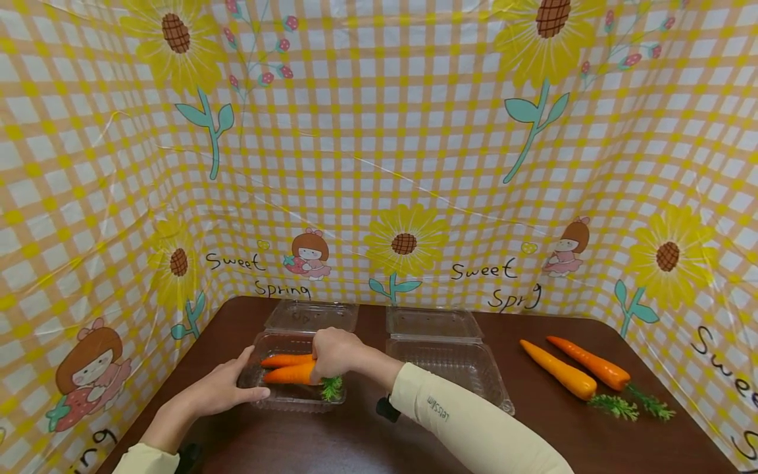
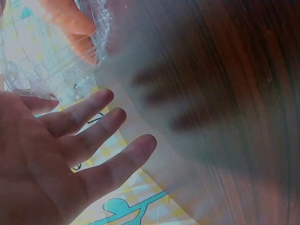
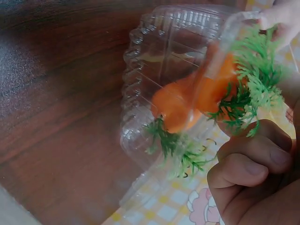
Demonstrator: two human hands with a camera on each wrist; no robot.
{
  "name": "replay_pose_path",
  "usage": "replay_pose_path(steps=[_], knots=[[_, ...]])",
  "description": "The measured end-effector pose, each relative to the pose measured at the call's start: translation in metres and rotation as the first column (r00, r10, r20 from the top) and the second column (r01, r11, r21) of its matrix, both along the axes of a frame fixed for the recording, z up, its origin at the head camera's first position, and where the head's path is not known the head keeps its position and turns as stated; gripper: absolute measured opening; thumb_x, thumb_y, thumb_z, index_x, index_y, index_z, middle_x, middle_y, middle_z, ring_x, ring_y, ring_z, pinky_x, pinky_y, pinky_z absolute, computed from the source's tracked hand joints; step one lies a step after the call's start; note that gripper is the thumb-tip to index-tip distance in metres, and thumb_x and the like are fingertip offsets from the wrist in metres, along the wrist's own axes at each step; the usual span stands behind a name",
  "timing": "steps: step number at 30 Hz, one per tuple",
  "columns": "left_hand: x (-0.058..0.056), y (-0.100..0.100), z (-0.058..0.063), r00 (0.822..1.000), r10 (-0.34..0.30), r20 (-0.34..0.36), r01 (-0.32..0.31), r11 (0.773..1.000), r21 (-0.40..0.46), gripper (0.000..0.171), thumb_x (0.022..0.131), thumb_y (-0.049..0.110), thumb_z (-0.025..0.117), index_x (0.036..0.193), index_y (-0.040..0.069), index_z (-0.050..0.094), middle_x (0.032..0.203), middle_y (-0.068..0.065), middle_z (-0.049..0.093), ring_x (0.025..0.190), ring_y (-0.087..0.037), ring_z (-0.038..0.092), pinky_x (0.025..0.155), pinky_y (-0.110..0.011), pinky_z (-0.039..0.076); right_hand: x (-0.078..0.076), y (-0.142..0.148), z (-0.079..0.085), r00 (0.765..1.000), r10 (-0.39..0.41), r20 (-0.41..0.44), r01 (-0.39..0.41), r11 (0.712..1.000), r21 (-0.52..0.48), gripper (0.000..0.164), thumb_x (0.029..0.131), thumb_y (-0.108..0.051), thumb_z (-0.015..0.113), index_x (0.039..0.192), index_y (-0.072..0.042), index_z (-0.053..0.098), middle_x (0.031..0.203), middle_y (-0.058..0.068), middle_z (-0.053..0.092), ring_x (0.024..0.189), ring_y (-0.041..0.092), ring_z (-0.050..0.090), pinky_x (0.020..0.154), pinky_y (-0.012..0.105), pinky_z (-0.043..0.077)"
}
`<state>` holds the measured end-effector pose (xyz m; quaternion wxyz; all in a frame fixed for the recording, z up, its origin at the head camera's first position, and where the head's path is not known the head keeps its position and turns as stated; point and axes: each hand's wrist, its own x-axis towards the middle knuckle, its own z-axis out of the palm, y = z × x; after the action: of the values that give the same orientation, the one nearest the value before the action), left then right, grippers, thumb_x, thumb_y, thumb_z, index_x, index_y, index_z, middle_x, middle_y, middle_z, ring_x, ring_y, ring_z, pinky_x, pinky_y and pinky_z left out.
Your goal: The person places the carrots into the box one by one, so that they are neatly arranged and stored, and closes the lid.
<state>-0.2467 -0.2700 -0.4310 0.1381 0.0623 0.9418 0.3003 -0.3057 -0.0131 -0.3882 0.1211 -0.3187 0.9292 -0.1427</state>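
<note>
In the head view, an open clear plastic clamshell container (image 1: 299,403) holds two orange carrots, an upper carrot (image 1: 285,360) and a lower carrot (image 1: 287,376) with green leaves (image 1: 333,388). My right hand (image 1: 336,352) reaches in from the right and grips the lower carrot near its leafy end, its fingers curled in the right wrist view. At the container's left side, my left hand (image 1: 219,387) has its thumb and fingers spread. The left wrist view shows those fingers (image 2: 101,150) fairly straight, close to the clear plastic.
A second open clear container (image 1: 456,352) stands to the right, partly behind my right sleeve (image 1: 468,421). Two more carrots, a yellow-orange carrot (image 1: 556,370) and an orange carrot (image 1: 592,364), lie at the table's right. Checked cloth (image 1: 367,131) surrounds the dark table (image 1: 308,447).
</note>
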Motion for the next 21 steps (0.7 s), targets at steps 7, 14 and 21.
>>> replay_pose_path(steps=[7, 14, 21], knots=[[-0.001, -0.001, -0.002, 1.000, -0.006, 0.001, 0.006, 1.000, 0.001, 0.113, 0.088, 0.060, 0.069, 0.161, 0.000, 0.008, 0.158, -0.035, 0.025, 0.143, -0.059, 0.023, 0.104, -0.074, 0.030, 0.001, -0.006, -0.009, 1.000, 0.020, -0.012, -0.019, 0.998, 0.067, 0.054, 0.081, -0.026, 0.085, 0.049, -0.017, 0.043, 0.048, -0.007, 0.021, 0.044, 0.009, 0.019, 0.044, 0.025, 0.022], [-0.002, -0.001, -0.001, 1.000, -0.013, -0.008, 0.013, 1.000, 0.012, 0.111, 0.089, 0.057, 0.070, 0.161, 0.000, 0.008, 0.158, -0.034, 0.027, 0.143, -0.059, 0.024, 0.105, -0.073, 0.030, 0.000, -0.011, -0.016, 0.994, 0.107, -0.003, -0.106, 0.984, 0.144, 0.041, 0.086, -0.035, 0.079, 0.126, -0.038, 0.069, 0.058, 0.000, 0.053, 0.047, 0.013, 0.039, 0.041, 0.027, 0.034], [-0.003, 0.000, 0.000, 0.999, -0.021, -0.034, 0.021, 1.000, -0.020, 0.111, 0.087, 0.059, 0.071, 0.160, -0.002, 0.012, 0.155, -0.034, 0.033, 0.141, -0.058, 0.028, 0.104, -0.072, 0.032, 0.001, -0.010, -0.016, 0.998, 0.054, 0.015, -0.056, 0.989, 0.136, 0.049, 0.081, -0.031, 0.084, 0.127, -0.038, 0.069, 0.053, -0.003, 0.045, 0.047, 0.013, 0.037, 0.042, 0.027, 0.034]])
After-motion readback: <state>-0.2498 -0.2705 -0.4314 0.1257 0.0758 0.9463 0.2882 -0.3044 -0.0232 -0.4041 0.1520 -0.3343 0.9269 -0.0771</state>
